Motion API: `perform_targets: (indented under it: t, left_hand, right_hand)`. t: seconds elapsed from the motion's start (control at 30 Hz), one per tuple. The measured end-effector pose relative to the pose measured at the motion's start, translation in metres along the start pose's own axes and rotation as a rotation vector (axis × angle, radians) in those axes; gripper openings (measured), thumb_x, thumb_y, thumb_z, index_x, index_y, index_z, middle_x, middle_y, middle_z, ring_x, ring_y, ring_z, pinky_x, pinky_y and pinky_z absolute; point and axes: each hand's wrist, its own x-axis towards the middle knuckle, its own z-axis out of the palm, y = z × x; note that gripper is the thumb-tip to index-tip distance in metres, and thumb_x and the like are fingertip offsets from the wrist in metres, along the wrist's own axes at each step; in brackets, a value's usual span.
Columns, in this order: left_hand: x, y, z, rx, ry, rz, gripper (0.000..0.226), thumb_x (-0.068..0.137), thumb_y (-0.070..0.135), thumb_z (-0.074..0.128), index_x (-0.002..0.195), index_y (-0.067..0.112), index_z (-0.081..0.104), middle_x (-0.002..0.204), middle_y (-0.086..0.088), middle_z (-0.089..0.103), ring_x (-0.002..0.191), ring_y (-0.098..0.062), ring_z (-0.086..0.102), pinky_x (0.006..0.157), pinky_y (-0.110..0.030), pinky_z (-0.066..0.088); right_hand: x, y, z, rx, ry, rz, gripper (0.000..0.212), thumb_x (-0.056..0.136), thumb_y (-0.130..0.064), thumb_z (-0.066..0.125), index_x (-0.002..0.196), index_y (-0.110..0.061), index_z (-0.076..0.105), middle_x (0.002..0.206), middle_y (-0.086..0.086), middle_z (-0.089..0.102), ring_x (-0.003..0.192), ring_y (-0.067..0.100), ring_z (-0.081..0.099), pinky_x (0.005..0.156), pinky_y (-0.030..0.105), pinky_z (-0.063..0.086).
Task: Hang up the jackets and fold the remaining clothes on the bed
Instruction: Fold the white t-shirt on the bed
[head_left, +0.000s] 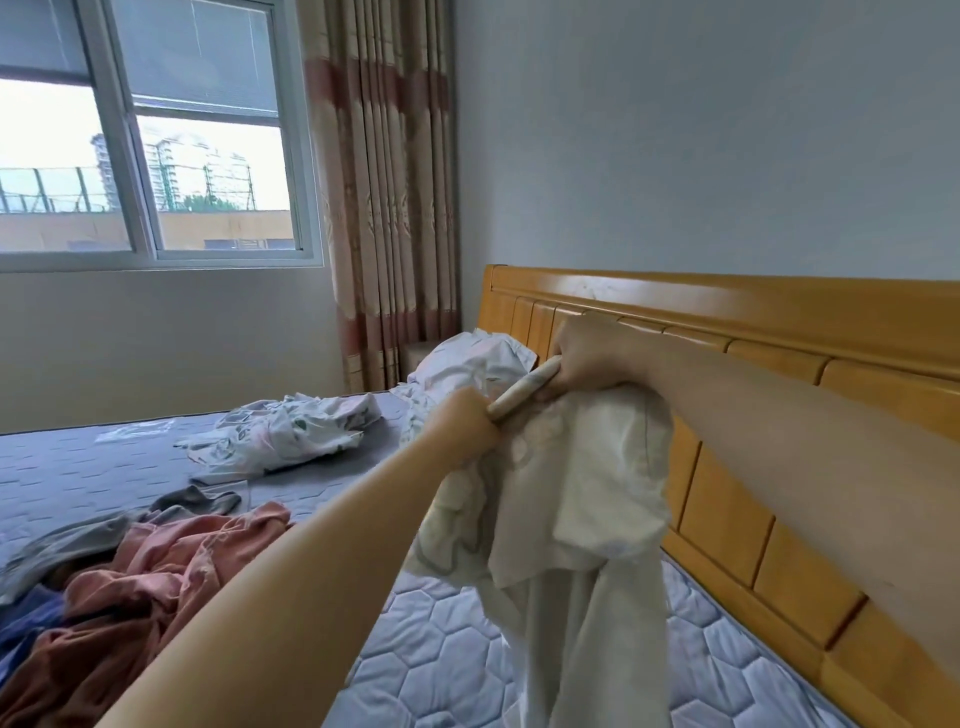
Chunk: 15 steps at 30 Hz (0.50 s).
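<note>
A cream jacket (587, 499) hangs in the air above the bed, draped from a pale wooden hanger (524, 388). My left hand (462, 423) grips the jacket's cloth at the hanger's lower end. My right hand (587, 361) holds the hanger's upper end, close to the headboard. On the mattress (467, 649) lie a white patterned garment (291, 431), a grey garment (104, 535) and a pink-orange garment (171, 566). A blue piece (26, 618) shows at the left edge.
A wooden headboard (737, 415) runs along the right, against a pale wall. A white bundle (467, 364) rests at the bed's far corner. Striped curtains (384, 182) hang beside a window (156, 130) at the back left.
</note>
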Motion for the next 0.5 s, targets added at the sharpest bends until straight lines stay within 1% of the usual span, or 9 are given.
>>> perform_targets:
  t: [0.07,0.1,0.17,0.27,0.33,0.37,0.43,0.47,0.5]
  left_hand:
    - [0.002,-0.019,0.003,0.181,-0.046,0.002,0.01,0.083,0.01,0.05,0.073,0.009,0.051,0.081,-0.003,0.056,0.08,-0.021,0.055,0.066,-0.027,0.04]
    - [0.002,-0.027,0.005,0.25,-0.053,-0.006,0.011,0.083,0.011,0.05,0.086,0.008,0.06,0.094,-0.007,0.061,0.091,-0.024,0.059,0.072,-0.029,0.043]
    - [0.002,-0.038,0.003,0.313,0.0,-0.049,0.024,0.084,0.009,0.05,0.104,0.009,0.064,0.109,-0.008,0.064,0.103,-0.027,0.06,0.08,-0.032,0.046]
    - [0.004,-0.036,-0.02,0.379,0.226,0.027,0.03,0.085,0.007,0.049,0.11,0.015,0.064,0.112,-0.005,0.064,0.106,-0.028,0.061,0.083,-0.035,0.048]
    - [0.009,-0.043,-0.035,0.406,0.377,0.184,0.034,0.083,0.008,0.053,0.115,0.019,0.061,0.11,-0.002,0.063,0.106,-0.028,0.06,0.087,-0.037,0.046]
    - [0.01,-0.051,-0.042,0.434,0.344,0.218,0.039,0.08,0.009,0.059,0.118,0.019,0.06,0.11,-0.001,0.062,0.107,-0.026,0.059,0.089,-0.037,0.044]
    - [0.008,-0.068,-0.05,0.542,0.099,0.11,0.039,0.077,0.017,0.067,0.116,0.021,0.061,0.109,0.001,0.063,0.107,-0.024,0.059,0.089,-0.035,0.046]
    - [0.004,-0.075,-0.05,0.595,-0.004,0.035,0.031,0.08,0.02,0.064,0.111,0.02,0.063,0.106,0.001,0.063,0.105,-0.023,0.06,0.087,-0.034,0.049]
    - [0.003,-0.083,-0.047,0.602,-0.046,-0.016,0.024,0.084,0.02,0.059,0.107,0.019,0.064,0.103,0.001,0.063,0.104,-0.023,0.06,0.085,-0.034,0.051]
  right_hand:
    - [-0.007,0.007,-0.002,0.048,-0.048,-0.036,0.034,0.075,-0.044,0.075,0.07,-0.012,0.064,0.068,0.0,0.056,0.066,0.015,0.049,0.054,0.024,0.034]
    - [-0.011,0.011,-0.001,0.06,-0.102,-0.037,0.029,0.075,-0.04,0.076,0.069,-0.015,0.062,0.07,-0.002,0.056,0.068,0.015,0.051,0.055,0.023,0.035]
    - [-0.018,0.02,0.005,0.062,-0.203,0.011,0.015,0.076,-0.029,0.076,0.074,-0.02,0.064,0.076,-0.004,0.061,0.073,0.013,0.056,0.059,0.021,0.042]
    - [-0.02,0.029,0.018,0.008,-0.175,0.11,0.014,0.077,-0.016,0.073,0.089,-0.012,0.068,0.084,0.003,0.065,0.076,0.016,0.059,0.067,0.027,0.049]
    - [-0.02,0.04,0.019,-0.015,-0.153,0.145,0.01,0.077,-0.014,0.072,0.085,-0.01,0.066,0.083,0.006,0.063,0.072,0.015,0.057,0.063,0.026,0.047]
    - [-0.021,0.05,0.018,-0.01,-0.162,0.163,0.008,0.077,-0.014,0.071,0.08,-0.012,0.064,0.081,0.005,0.062,0.069,0.014,0.056,0.059,0.023,0.045]
    - [-0.024,0.069,0.024,0.042,-0.175,0.234,0.012,0.079,-0.015,0.07,0.072,-0.015,0.06,0.077,0.004,0.061,0.067,0.013,0.054,0.056,0.021,0.042]
    - [-0.025,0.075,0.031,0.074,-0.152,0.281,0.016,0.08,-0.016,0.07,0.07,-0.016,0.058,0.076,0.004,0.06,0.068,0.014,0.054,0.058,0.022,0.043]
    - [-0.026,0.079,0.039,0.097,-0.094,0.325,0.019,0.082,-0.017,0.069,0.067,-0.016,0.057,0.074,0.004,0.059,0.068,0.015,0.054,0.058,0.024,0.043]
